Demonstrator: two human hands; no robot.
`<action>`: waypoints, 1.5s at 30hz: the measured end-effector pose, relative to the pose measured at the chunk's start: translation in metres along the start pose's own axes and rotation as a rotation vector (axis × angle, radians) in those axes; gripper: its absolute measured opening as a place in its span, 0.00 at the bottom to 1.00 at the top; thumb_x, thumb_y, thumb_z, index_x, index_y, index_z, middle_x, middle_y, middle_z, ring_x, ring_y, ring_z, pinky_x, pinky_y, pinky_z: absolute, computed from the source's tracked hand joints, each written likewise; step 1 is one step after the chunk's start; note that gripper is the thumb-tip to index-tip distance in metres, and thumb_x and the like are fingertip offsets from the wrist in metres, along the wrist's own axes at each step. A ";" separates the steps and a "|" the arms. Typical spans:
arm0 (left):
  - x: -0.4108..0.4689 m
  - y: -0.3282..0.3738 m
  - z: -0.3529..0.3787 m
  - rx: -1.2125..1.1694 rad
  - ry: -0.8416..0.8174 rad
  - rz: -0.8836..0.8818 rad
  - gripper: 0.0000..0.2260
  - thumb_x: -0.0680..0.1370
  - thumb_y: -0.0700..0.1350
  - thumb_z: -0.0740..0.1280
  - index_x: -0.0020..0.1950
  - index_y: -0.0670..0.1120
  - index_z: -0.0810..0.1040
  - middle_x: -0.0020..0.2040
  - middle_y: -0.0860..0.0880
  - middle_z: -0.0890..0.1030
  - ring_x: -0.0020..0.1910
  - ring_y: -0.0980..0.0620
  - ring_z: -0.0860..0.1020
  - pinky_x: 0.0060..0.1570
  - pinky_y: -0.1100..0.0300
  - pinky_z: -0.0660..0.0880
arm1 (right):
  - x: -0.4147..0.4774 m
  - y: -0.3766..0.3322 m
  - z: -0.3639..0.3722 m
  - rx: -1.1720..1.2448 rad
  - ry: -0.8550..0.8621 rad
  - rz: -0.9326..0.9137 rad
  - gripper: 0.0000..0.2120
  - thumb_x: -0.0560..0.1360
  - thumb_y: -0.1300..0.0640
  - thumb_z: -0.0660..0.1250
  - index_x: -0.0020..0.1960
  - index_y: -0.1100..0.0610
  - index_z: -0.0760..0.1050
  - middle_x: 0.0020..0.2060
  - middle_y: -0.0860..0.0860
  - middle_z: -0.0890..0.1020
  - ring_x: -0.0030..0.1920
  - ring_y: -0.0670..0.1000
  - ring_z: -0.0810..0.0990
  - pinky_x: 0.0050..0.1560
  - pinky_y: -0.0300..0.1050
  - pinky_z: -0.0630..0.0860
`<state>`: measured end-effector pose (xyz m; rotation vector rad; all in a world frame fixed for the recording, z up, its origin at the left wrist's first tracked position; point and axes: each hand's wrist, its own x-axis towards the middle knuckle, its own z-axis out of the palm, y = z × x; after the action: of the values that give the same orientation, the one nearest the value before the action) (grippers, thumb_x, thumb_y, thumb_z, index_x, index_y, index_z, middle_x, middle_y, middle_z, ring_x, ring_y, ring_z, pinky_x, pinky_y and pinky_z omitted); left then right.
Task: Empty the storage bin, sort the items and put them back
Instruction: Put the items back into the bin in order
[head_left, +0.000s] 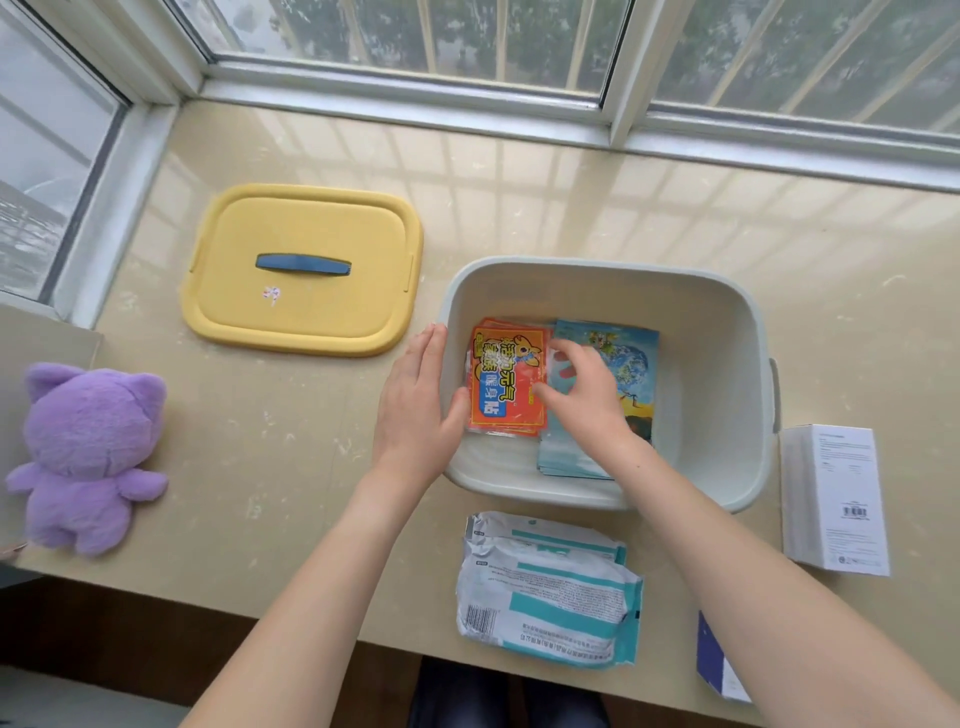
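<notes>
Right hand (582, 387) touches red packet (506, 405) labelled 暖身贴 inside bin (717, 353).

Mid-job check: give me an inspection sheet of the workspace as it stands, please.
Surface: glossy beige counter under a window.
Job's things: white bin open; yellow lid lies flat to its left; red packets and blue packets side by side inside; white-teal packs on the counter in front of it; white box to its right; dark blue box at the near edge, partly hidden by the right arm.
Clutter: purple plush toy at far left.
Hands: left hand flat against the bin's left rim; right hand inside the bin, fingertips on the packets, grip unclear.
Cables: nothing seen.
Surroundings: windows behind, trees outside.
</notes>
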<state>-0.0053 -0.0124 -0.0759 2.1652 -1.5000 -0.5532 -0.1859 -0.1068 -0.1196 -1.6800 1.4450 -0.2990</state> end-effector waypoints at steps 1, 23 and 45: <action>-0.001 0.005 -0.010 0.004 -0.003 -0.009 0.30 0.75 0.48 0.60 0.76 0.42 0.61 0.75 0.45 0.65 0.75 0.48 0.60 0.73 0.58 0.54 | -0.009 -0.010 -0.011 0.017 0.038 -0.050 0.24 0.74 0.56 0.72 0.69 0.54 0.71 0.58 0.48 0.74 0.59 0.49 0.75 0.60 0.50 0.75; -0.187 0.121 -0.184 0.035 0.103 0.388 0.21 0.80 0.52 0.56 0.69 0.44 0.73 0.64 0.48 0.77 0.63 0.49 0.73 0.64 0.57 0.68 | -0.315 -0.091 -0.156 -0.476 0.541 -0.381 0.26 0.81 0.43 0.52 0.66 0.59 0.75 0.60 0.55 0.79 0.61 0.57 0.76 0.62 0.54 0.72; -0.217 0.185 -0.090 0.058 -0.035 0.235 0.21 0.79 0.50 0.60 0.70 0.44 0.71 0.63 0.46 0.78 0.62 0.47 0.75 0.57 0.53 0.73 | -0.365 0.067 -0.247 -0.471 0.499 -0.039 0.24 0.78 0.44 0.56 0.65 0.59 0.73 0.59 0.55 0.79 0.57 0.57 0.77 0.56 0.53 0.73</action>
<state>-0.1679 0.1463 0.1183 1.9927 -1.7787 -0.4742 -0.5050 0.1105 0.1033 -2.1108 1.9645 -0.4480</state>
